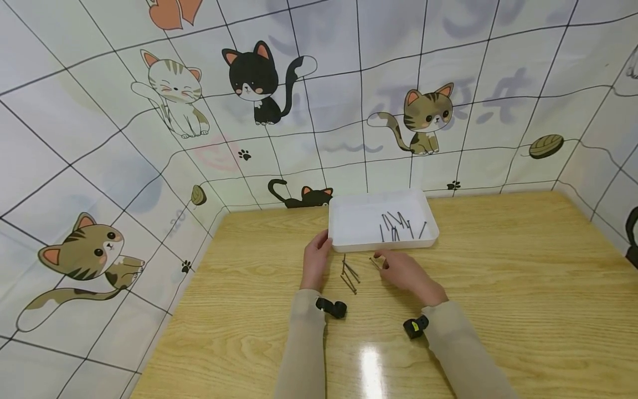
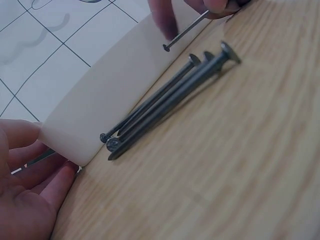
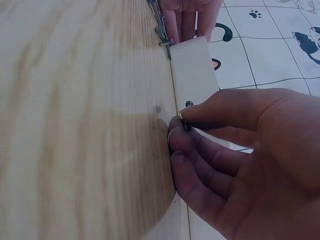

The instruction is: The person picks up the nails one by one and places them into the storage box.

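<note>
My left hand (image 1: 315,259) holds the front left corner of a white tray (image 1: 359,245), its thumb and fingers around the corner in the left wrist view. A thin dark strip shows between those fingers. My right hand (image 1: 406,271) pinches a nail (image 2: 187,31) between thumb and fingertips, just in front of the tray's front wall. In the right wrist view, the nail's head sticks out above the thumb. Several loose nails (image 1: 350,271) lie on the table between the two hands. More nails (image 1: 394,226) lie scattered over the right half of the tray.
The tray stands on a wood-grain table (image 1: 249,321), close to the back wall. A white cloth (image 1: 339,100) with a grid and cartoon cats covers the walls behind and to the left. Something black (image 1: 632,235) shows at the far right edge.
</note>
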`<state>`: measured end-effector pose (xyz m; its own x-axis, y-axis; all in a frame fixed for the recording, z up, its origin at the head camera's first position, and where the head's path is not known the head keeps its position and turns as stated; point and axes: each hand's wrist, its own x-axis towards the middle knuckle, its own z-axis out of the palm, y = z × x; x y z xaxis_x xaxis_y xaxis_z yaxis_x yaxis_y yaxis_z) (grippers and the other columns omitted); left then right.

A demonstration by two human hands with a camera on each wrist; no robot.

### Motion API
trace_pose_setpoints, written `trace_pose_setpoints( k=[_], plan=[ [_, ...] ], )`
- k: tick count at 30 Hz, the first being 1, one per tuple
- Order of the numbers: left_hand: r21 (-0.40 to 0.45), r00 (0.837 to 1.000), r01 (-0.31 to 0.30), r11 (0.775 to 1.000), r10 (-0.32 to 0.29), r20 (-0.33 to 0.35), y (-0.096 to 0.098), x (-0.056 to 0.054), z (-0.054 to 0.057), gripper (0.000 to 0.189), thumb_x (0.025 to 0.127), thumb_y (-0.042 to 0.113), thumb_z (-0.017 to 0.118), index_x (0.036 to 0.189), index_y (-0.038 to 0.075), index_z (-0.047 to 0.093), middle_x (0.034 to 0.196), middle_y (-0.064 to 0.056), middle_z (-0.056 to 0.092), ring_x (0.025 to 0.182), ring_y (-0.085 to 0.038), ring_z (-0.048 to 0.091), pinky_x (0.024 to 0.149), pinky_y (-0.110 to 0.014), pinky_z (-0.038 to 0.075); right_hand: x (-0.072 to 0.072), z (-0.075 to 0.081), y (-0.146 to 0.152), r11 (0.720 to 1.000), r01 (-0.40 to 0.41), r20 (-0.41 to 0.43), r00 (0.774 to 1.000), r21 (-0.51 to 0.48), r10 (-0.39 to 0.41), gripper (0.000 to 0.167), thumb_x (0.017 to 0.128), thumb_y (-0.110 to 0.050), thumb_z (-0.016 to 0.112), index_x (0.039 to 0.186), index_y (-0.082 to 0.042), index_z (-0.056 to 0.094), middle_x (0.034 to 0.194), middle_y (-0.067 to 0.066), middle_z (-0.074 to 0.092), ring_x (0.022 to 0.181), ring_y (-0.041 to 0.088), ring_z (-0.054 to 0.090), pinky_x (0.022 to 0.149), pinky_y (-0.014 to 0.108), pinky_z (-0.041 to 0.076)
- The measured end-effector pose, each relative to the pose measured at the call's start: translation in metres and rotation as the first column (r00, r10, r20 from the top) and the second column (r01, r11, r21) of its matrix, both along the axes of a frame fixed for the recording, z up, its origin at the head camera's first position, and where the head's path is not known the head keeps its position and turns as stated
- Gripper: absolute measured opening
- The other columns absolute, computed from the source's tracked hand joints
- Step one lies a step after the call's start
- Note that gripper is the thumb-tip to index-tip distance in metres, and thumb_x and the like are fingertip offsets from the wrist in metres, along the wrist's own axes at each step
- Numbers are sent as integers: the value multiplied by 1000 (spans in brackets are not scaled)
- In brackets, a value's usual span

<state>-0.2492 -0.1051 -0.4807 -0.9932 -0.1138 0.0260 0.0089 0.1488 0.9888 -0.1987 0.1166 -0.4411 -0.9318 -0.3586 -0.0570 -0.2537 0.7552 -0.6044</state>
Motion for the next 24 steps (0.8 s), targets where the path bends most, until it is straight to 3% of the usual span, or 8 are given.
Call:
trace_pose_setpoints(
  k=[4, 11, 24],
  plan=[
    [1, 1000, 0, 1000, 0, 9, 0, 0, 1, 37, 92, 24, 51, 127, 12, 52, 125, -3, 52, 116, -13, 44, 98, -35, 32, -1, 1, 4, 999, -21, 13, 1000, -42, 21, 51, 82, -3, 52, 131, -5, 42, 84, 2, 59, 64, 13, 49, 56, 29, 41],
    [34, 1000, 15, 999, -15, 0, 1, 1, 4, 36, 92, 21, 50, 127, 12, 52, 126, -5, 51, 117, -14, 43, 99, -36, 31, -2, 2, 7, 994, -43, 79, 996, -104, 51, 55, 82, -2, 50, 135, -7, 37, 69, 0, 57, 57, 14, 48, 55, 29, 40],
    [36, 1000, 0, 999, 1, -25, 2, 1, 1, 36, 91, 19, 51, 126, 10, 52, 124, -5, 53, 115, -13, 45, 97, -34, 33, -1, 5, 5, 973, -52, 221, 970, -227, 103, 54, 83, 2, 52, 134, -5, 37, 77, 6, 58, 62, 18, 59, 56, 30, 50]
  ],
)
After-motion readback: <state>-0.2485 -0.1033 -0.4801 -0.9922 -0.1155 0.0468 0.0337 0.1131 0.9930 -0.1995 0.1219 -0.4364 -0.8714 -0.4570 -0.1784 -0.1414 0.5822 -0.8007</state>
